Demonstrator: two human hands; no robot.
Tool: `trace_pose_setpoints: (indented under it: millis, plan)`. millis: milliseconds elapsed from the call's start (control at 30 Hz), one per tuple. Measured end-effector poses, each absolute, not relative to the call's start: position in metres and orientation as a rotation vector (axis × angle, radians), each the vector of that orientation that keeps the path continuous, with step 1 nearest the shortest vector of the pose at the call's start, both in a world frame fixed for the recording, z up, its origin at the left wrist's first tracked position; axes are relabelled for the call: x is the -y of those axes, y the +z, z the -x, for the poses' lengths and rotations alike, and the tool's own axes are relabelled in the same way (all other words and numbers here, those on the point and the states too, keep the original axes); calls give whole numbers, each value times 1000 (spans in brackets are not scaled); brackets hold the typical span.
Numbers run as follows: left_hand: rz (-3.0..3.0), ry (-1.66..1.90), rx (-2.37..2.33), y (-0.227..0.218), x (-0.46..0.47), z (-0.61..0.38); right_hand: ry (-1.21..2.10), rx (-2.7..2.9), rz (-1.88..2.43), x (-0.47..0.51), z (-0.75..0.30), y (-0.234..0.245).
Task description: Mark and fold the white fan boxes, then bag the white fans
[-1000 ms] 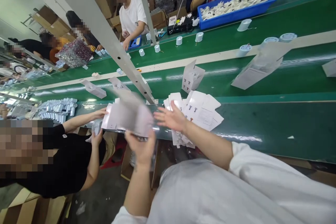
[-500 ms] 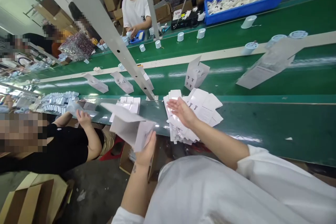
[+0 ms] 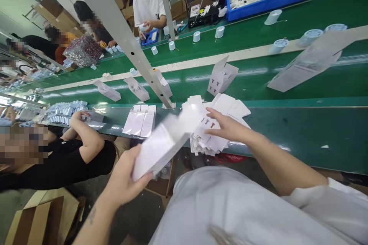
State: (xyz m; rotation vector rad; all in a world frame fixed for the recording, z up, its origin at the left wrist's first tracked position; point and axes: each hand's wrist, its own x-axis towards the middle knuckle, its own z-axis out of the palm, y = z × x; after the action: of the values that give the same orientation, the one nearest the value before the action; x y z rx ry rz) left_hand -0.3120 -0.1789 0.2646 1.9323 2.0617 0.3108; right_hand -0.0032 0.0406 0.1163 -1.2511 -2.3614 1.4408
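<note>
Gripping a white box (image 3: 161, 149) in the left hand (image 3: 126, 174), with thumb and fingers wrapped around its lower end. Holding it tilted across the near edge of the desk (image 3: 304, 126), with its upper end blurred. Keeping the right hand (image 3: 227, 124) empty, with fingers spread, over the pile of flat cartons (image 3: 211, 141); cannot tell whether touching. Lying farther left on the desk: more folded cartons (image 3: 140, 120). Standing beyond the pile, on the green belt (image 3: 189, 90): an upright carton (image 3: 218, 84).
</note>
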Motion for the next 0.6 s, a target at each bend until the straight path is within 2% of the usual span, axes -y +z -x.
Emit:
trace_pose_setpoints:
  millis: [100,233,367,467,600]
  plan:
    - [-1984,-197,-1927,296,176,321,1076,2652,1437,-46,-6,101]
    - [-1925,-296,-1995,311,166,321,1052,2934,1370,-39,0,105]
    - [-1699,-216,-2075,303,177,329,1101,2857,1242,-39,5,126]
    - [-1427,19,-2225,291,191,346,1142,2793,1306,-49,1,129]
    - [-1059,483,-2603,259,194,377,976,2604,1739,-63,-6,93]
